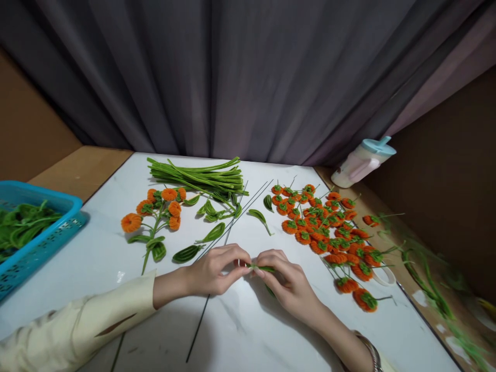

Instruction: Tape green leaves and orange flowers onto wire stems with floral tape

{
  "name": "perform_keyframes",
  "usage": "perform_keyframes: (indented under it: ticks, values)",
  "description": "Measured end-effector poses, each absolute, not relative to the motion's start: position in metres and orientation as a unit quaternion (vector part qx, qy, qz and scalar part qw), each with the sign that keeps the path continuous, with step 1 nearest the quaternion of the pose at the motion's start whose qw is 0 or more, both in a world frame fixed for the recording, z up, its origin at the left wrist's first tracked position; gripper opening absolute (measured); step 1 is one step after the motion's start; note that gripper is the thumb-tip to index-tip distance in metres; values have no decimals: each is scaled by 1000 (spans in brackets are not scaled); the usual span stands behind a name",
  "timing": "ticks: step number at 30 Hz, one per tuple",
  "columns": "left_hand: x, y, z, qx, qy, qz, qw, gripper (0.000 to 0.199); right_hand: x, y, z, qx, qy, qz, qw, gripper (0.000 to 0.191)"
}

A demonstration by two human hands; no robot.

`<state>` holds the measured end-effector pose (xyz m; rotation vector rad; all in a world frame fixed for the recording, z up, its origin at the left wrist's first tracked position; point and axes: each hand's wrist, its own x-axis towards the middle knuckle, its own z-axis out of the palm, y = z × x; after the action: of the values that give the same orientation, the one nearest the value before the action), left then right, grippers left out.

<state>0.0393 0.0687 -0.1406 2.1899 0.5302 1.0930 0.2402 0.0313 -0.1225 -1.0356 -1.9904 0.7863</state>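
My left hand [221,268] and my right hand [285,281] meet at the front middle of the white table, both pinching a small green fuzzy piece [265,268]. Part of it is hidden by my fingers. Green leaves [213,233] lie beyond my left hand, and a curved leaf [259,217] lies beyond both hands. Left of them rests an assembled stem with orange flowers [157,222]. Many loose orange pieces with green tops [318,227] are spread to the right. A bundle of green stems [201,175] lies at the back.
A blue basket [72,206] with green leaves stands at the left edge. At the back right is a tumbler with a light blue lid [358,163]. Thin dark wires [199,328] lie on the table, and a white ring [384,275] sits at the right edge. A dark curtain [240,77] hangs behind.
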Motion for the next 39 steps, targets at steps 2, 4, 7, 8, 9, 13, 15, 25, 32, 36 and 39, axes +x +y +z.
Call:
perform_keyframes:
  ticks: [2,4,7,8,9,13,15,25,32,36,39]
  values:
    - [40,70,-141,836,170,423,306,11,240,31,-122,-398,-778,305,379,10]
    - [41,70,-141,839,157,426,301,13,240,32,-121,-394,-780,303,380,10]
    - [41,71,-141,837,168,422,304,13,240,32,-120,-389,-782,301,382,11]
    - [41,71,-141,837,170,421,305,13,240,32,-120,-388,-783,299,384,11]
    - [40,71,-141,838,169,420,305,13,240,32,-120,-386,-784,296,385,11]
    - [41,70,-141,841,162,416,304,13,241,32,-122,-375,-798,271,385,12]
    - [41,70,-140,837,174,415,313,13,242,32,-124,-369,-808,251,385,13]
    - [41,69,-138,846,160,419,290,15,241,31,-125,-349,-833,213,374,17]
    - [40,70,-138,857,132,428,256,15,240,30,-123,-350,-826,227,378,13]
    - [40,70,-139,862,126,424,247,16,240,29,-122,-352,-822,233,382,12]
    - [40,69,-138,860,136,423,250,16,239,29,-122,-352,-819,234,387,13]
